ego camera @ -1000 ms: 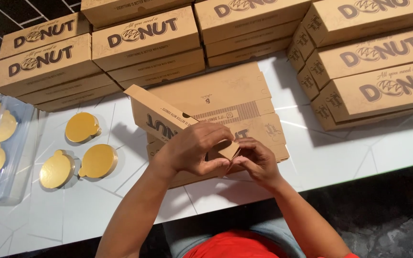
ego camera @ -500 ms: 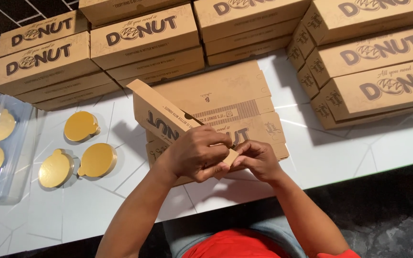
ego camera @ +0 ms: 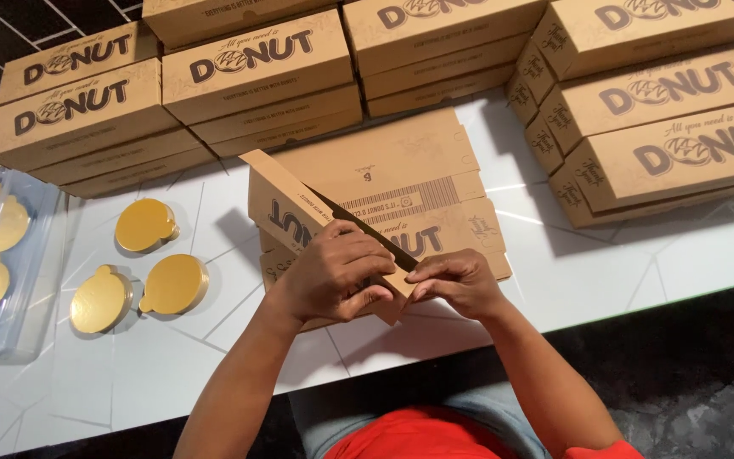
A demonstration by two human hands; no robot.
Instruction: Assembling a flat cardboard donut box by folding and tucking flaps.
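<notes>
both hands pinching one end of a flat brown carton over the bench

we've got the left hand curled over the near end flap, fingers clamped on the carton, while the right hand presses its fingertips together on the same corner, so the fold stays lined up. the long side panel stands raised, running away from the fingers. just beyond them lies a stack of flat blanks; gold discs sit well off to the left on the bench.
</notes>
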